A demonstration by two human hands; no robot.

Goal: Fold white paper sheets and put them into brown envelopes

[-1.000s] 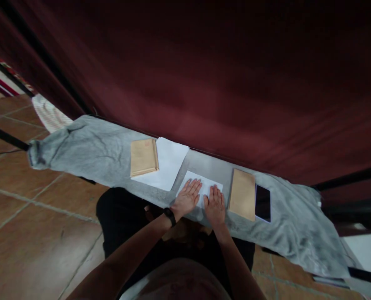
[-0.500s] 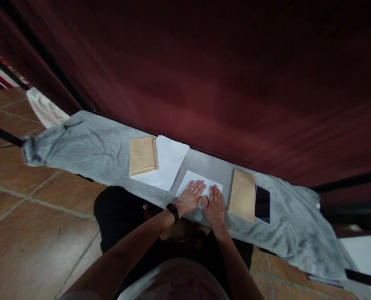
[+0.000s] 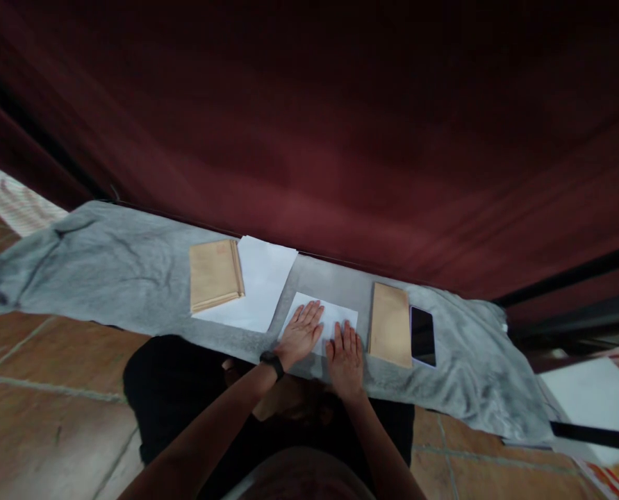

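A small white sheet (image 3: 334,312), seemingly folded, lies on the grey cloth in front of me. My left hand (image 3: 301,333), with a black band on its wrist, rests flat on the sheet's left part, fingers extended. My right hand (image 3: 345,357) lies flat at the sheet's lower right, fingers stretched out. Neither hand grips anything. To the left, a stack of brown envelopes (image 3: 215,274) overlaps larger white sheets (image 3: 267,278). Right of my hands is another brown envelope or stack (image 3: 390,323), with a dark-screened phone (image 3: 422,337) beside it.
The grey cloth (image 3: 132,271) covers a long narrow surface and is wrinkled at both ends. A dark red curtain (image 3: 309,153) hangs along its far edge. Dark bars stand at the sides, and a white panel (image 3: 595,396) is at the lower right.
The view has shifted, so the items appear further left. My hands have moved apart on the small sheet, leaving more of it visible between them.
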